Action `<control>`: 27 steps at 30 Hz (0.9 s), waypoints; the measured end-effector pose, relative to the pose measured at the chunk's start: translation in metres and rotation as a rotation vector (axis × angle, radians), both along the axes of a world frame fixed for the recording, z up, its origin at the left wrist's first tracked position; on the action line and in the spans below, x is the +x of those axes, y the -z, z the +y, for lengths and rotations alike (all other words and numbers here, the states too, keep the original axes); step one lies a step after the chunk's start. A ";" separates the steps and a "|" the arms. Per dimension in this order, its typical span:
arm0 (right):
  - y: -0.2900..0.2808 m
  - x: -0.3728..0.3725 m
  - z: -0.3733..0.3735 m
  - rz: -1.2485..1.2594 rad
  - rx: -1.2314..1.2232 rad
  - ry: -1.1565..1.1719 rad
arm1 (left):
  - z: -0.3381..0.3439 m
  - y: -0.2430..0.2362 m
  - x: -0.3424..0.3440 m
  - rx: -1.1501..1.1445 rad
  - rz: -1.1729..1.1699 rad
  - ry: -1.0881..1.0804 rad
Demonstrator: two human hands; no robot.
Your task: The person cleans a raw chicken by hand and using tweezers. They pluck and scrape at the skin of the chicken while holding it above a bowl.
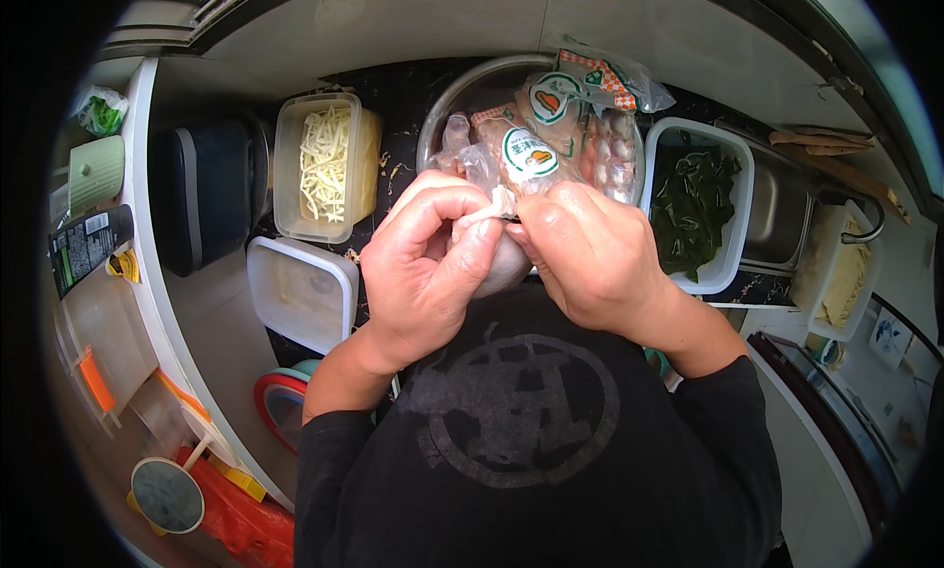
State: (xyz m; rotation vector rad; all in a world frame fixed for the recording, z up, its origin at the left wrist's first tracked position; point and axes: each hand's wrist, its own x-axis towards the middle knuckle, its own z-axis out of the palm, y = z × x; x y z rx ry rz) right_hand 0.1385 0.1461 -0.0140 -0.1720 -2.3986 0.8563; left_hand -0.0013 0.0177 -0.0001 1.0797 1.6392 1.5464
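Because both hands pinch the same small corner of a clear plastic food packet (511, 170) at the centre of the frame, a sudden tear looks like the main risk: the film is thin and crinkled, and a hard pull could split it wide and spill the pale contents over the metal bowl (462, 91) or the dark tabletop (398, 96) beneath. The left hand (425, 263) is closed, thumb and fingers nipped tight on the packet's edge; the right hand (590, 253) is likewise clenched on the film just beside it, so the two nearly touch. A slippery wrapper (it looks glossy, perhaps damp) could also slide out of that grip.

The packet is transparent, bears a round green-and-white label, and rises from the hands toward the bowl, where similar packets lie. Left of the bowl stands a tub of pale shredded strips (324, 160), with an empty white tub (300, 293) below it; at right, a white tub of dark green seaweed (693, 204).
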 end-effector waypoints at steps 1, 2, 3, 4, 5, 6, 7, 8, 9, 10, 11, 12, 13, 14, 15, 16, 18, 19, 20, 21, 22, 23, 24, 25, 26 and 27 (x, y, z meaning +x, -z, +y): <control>-0.001 0.000 0.000 0.001 0.001 0.002 | 0.000 0.000 0.000 -0.001 -0.002 -0.001; -0.001 0.000 -0.001 0.001 0.002 0.004 | -0.001 0.000 0.001 -0.001 -0.004 -0.001; -0.001 0.000 -0.001 0.000 0.002 0.006 | -0.001 0.000 0.001 -0.003 -0.007 -0.002; -0.001 0.000 -0.001 0.000 0.009 0.004 | -0.001 0.000 0.001 -0.004 -0.010 -0.002; -0.001 0.000 -0.001 -0.001 0.017 0.002 | -0.001 0.000 0.001 -0.005 -0.012 -0.003; -0.001 0.000 -0.001 -0.002 0.025 0.000 | -0.001 0.001 0.001 -0.002 -0.014 -0.003; 0.000 0.001 -0.001 0.001 0.028 -0.001 | 0.000 0.001 0.001 0.000 -0.015 -0.003; 0.000 0.001 -0.001 0.003 0.031 -0.002 | 0.000 0.001 0.001 0.002 -0.017 -0.004; 0.000 0.001 -0.001 0.006 0.035 -0.002 | 0.000 0.001 0.001 0.003 -0.018 -0.003; 0.000 0.001 -0.001 0.003 0.029 0.001 | 0.000 0.001 0.002 0.003 -0.018 -0.004; 0.000 0.002 -0.001 -0.001 0.024 0.005 | 0.000 0.001 0.002 0.004 -0.019 -0.004; -0.001 0.002 -0.001 -0.003 0.018 0.008 | 0.000 0.000 0.002 -0.001 -0.016 -0.005; -0.001 0.002 -0.002 -0.004 0.014 0.009 | 0.000 0.000 0.002 -0.005 -0.013 -0.006; -0.001 0.002 -0.002 -0.004 0.010 0.009 | -0.001 -0.001 0.002 -0.009 -0.011 -0.007; -0.001 0.002 -0.002 -0.005 0.006 0.012 | -0.001 -0.001 0.002 -0.010 -0.007 -0.005; 0.000 0.002 -0.002 -0.004 0.004 0.016 | 0.000 0.000 0.001 -0.010 -0.004 -0.004; 0.000 0.002 -0.003 0.000 -0.001 0.021 | -0.001 -0.001 0.002 -0.012 -0.001 -0.004; 0.000 0.002 -0.003 0.007 -0.001 0.019 | -0.001 -0.002 0.002 -0.013 0.000 -0.006; 0.001 0.002 -0.003 0.014 0.000 0.018 | -0.001 -0.002 0.002 -0.015 0.001 -0.007; 0.001 0.002 -0.003 0.019 0.001 0.019 | -0.001 -0.002 0.002 -0.011 0.003 -0.005; 0.001 0.002 -0.003 0.018 0.002 0.019 | -0.001 -0.002 0.002 -0.007 0.005 -0.002; 0.001 0.003 -0.003 0.017 0.003 0.020 | 0.000 -0.002 0.002 -0.003 0.008 0.000; 0.001 0.003 -0.002 0.017 0.003 0.019 | 0.000 -0.002 0.002 -0.004 0.009 0.000; 0.001 0.003 -0.003 0.013 0.006 0.021 | 0.000 -0.002 0.003 -0.005 0.009 0.000; 0.000 0.004 -0.003 0.008 0.008 0.023 | 0.000 -0.002 0.003 -0.006 0.010 -0.001; 0.000 0.004 -0.003 0.004 0.011 0.026 | 0.000 -0.002 0.003 -0.006 0.010 0.000</control>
